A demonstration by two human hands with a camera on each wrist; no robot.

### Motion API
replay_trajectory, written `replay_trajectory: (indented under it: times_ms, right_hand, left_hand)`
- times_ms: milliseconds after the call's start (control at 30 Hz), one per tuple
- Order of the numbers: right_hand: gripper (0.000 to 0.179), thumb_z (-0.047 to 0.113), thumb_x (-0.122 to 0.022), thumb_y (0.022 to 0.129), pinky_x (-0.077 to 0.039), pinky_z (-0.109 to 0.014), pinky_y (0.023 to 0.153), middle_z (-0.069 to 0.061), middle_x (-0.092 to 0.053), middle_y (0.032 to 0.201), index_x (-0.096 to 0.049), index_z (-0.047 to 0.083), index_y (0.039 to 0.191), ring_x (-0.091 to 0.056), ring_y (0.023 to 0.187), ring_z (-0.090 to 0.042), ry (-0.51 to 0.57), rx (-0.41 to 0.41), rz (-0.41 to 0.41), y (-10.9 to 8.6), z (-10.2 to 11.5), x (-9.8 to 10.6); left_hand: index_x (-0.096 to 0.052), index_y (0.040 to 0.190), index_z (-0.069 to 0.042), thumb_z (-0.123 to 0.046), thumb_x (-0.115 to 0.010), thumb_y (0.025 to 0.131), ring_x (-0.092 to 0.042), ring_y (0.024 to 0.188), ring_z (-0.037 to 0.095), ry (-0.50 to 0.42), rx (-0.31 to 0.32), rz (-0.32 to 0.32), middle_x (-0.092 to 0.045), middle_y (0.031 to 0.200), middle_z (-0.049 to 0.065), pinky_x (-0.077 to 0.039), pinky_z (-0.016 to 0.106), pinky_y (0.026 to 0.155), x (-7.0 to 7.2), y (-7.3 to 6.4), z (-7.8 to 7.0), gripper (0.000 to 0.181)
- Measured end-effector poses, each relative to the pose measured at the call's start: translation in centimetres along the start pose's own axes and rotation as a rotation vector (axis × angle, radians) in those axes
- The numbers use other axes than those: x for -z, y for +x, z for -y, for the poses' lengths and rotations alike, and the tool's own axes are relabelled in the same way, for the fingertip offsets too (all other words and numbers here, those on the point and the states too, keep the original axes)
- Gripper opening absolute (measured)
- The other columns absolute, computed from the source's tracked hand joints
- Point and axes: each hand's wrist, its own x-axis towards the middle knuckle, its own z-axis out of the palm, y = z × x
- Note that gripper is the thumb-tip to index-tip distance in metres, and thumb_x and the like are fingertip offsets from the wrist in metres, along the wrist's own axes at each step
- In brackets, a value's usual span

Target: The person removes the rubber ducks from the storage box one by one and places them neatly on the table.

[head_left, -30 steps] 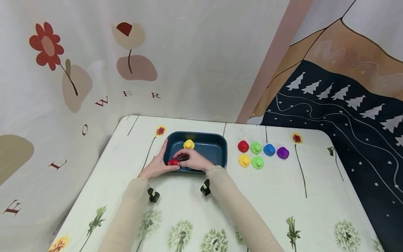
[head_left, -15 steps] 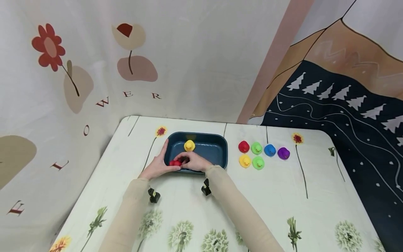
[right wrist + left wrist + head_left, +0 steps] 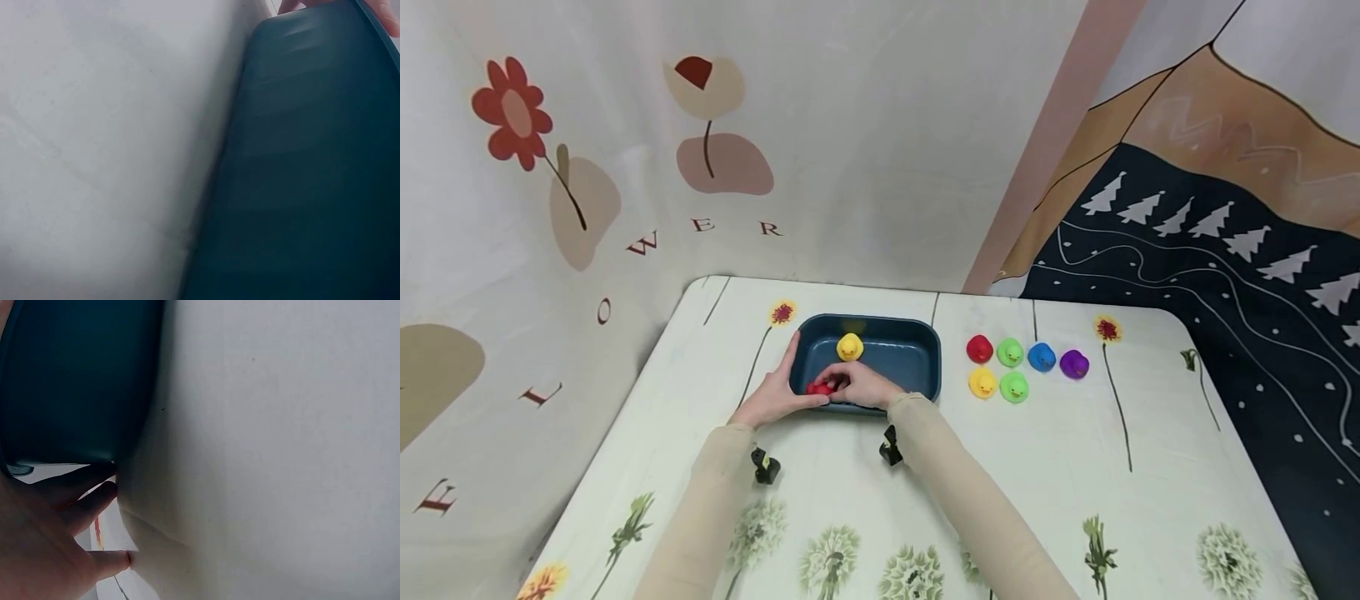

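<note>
A dark blue tray (image 3: 898, 358) stands at the middle back of the table. My left hand (image 3: 773, 397) holds its front left corner, index finger along the left side and thumb along the front rim. The left wrist view shows the fingers (image 3: 90, 509) against the tray's outer end. My right hand (image 3: 867, 387) reaches over the front rim and pinches a small red toy (image 3: 820, 388), mostly hidden by both hands and likely a rubber duck. Behind it in the tray sits a yellow rubber duck (image 3: 850, 347), untouched.
Right of the tray are several rubber ducks: red (image 3: 979, 349), two green, blue (image 3: 1042, 357), purple (image 3: 1074, 364) and yellow (image 3: 982, 382). A flower-print cloth (image 3: 1037, 467) covers the table. Curtains (image 3: 865, 150) hang behind and at the sides.
My right fingertips have drawn in closer around the red toy, and less of it shows. The left hand and the tray stay in place.
</note>
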Motion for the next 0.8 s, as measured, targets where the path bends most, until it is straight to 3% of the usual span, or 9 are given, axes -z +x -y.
replay_trajectory:
  times_ms: [467,800]
  right_hand:
    - [0.025,0.007,-0.07,0.089,-0.05,-0.024,0.074,-0.001,-0.061,0.094,-0.069,0.008,0.115,-0.057,0.084,-0.015,0.029,0.004,-0.118,-1.0,0.0,0.9]
    - [0.026,0.009,-0.069,0.09,-0.05,-0.027,0.074,-0.004,-0.061,0.099,-0.068,0.009,0.116,-0.056,0.089,-0.019,0.051,0.015,-0.181,-2.9,0.4,2.3]
  left_hand:
    - [0.013,0.153,-0.035,-0.05,-0.078,0.077,-0.028,0.134,0.051,-0.011,0.033,0.008,-0.012,0.157,0.024,-0.029,0.066,0.102,0.0,-0.1,-0.1,0.12]
    - [0.012,0.154,-0.034,-0.039,-0.078,0.081,-0.025,0.136,0.05,-0.017,0.029,-0.005,-0.011,0.157,0.023,-0.026,0.066,0.103,-0.2,0.0,-0.1,0.116]
